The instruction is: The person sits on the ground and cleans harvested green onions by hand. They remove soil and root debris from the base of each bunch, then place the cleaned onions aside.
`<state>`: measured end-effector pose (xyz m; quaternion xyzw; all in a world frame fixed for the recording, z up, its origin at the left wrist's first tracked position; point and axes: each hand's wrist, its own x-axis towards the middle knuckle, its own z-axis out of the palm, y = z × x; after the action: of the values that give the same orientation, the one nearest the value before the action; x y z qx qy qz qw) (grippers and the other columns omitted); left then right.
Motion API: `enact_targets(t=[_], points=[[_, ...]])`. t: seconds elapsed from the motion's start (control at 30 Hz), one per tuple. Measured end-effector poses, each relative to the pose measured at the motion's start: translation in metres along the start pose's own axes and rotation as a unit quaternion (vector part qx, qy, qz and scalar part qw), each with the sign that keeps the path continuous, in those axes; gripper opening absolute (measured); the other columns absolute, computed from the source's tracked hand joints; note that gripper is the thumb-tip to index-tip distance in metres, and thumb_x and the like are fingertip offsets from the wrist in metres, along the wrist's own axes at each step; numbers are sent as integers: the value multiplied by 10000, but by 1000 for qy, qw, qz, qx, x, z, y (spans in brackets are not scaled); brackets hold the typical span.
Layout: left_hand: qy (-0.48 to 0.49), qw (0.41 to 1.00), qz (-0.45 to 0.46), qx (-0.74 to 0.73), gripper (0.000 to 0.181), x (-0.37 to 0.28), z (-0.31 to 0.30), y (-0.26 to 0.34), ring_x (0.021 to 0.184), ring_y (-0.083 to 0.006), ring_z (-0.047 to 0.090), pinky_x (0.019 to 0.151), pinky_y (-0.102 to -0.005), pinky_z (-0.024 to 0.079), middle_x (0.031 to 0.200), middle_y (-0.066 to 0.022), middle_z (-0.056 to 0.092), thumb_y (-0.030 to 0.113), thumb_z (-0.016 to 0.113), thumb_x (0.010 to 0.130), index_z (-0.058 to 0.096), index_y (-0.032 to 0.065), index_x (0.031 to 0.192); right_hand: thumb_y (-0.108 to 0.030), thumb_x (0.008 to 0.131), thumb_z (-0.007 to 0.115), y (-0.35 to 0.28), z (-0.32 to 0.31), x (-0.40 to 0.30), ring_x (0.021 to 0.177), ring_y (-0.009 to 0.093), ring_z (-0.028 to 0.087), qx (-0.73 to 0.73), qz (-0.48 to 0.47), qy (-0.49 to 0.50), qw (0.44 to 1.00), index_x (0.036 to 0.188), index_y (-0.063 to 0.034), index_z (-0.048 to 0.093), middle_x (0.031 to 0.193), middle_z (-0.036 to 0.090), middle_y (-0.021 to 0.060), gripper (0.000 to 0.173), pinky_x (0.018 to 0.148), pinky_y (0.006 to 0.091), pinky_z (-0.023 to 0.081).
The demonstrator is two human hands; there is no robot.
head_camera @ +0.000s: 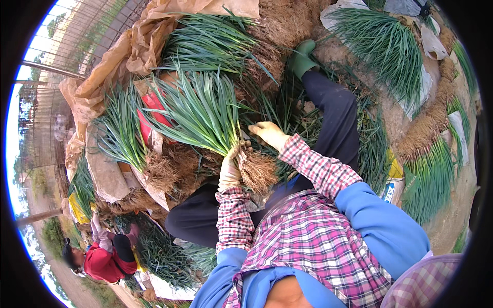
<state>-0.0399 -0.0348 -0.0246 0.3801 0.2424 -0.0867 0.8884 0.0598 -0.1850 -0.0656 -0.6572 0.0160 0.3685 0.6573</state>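
My left hand (pixel 231 169), in a pale work glove, is closed around the lower stems of a bunch of long-leaved green onion-like plants (pixel 208 111). Its brown roots (pixel 257 171) hang out to the right of the glove, and its leaves fan up and to the left. My right hand (pixel 269 134), gloved too, is just right of the stems, its fingers partly bent; whether they pinch anything I cannot tell. A smaller bunch (pixel 125 129) lies to the left, with its roots beside a red packet (pixel 150 115).
A large pile of bunches (pixel 210 44) lies ahead by crumpled brown sheeting (pixel 134 50). More bunches (pixel 385 54) lie on the ground to the right. My green boot (pixel 303 59) stands among loose leaves. A person in red (pixel 104 261) sits at the lower left.
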Motion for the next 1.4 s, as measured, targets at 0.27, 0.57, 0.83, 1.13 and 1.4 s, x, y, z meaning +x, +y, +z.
enact_targets(t=[0.27,0.57,0.83,1.13,1.4], points=[[4,999,-33,8,283,4,-10,1,914,-241,624,768,-343,513,990,-116,646,183,519,894,578,-11,1091,-187,844,655,-21,19,26,465,113,523,222,95,-151,958,875,-62,617,629,593,30,134,396,248,379],[-15,996,-13,85,320,5,-27,3,842,-206,632,739,-310,508,956,-109,656,120,626,824,580,-17,1109,-225,902,566,-29,26,-6,652,153,542,-11,28,-91,995,940,24,621,801,636,60,258,629,302,444],[34,989,-42,140,231,-3,-6,24,705,-194,620,645,-296,497,849,-105,656,94,636,817,610,-43,1001,-251,857,638,-54,39,3,447,86,416,113,17,2,993,819,-35,573,604,513,-1,229,419,237,335],[107,993,2,54,144,5,-1,10,640,-205,619,589,-291,502,775,-120,656,44,596,805,630,-60,899,-97,839,620,-22,54,-10,469,79,489,275,-61,144,949,807,-52,562,630,549,-3,80,398,220,362],[12,914,207,349,174,6,-1,5,649,-139,610,599,-263,490,754,-62,656,114,550,864,655,-6,936,51,716,662,-54,62,-84,525,115,550,-72,-541,141,826,860,-61,605,690,591,44,191,487,230,439]])
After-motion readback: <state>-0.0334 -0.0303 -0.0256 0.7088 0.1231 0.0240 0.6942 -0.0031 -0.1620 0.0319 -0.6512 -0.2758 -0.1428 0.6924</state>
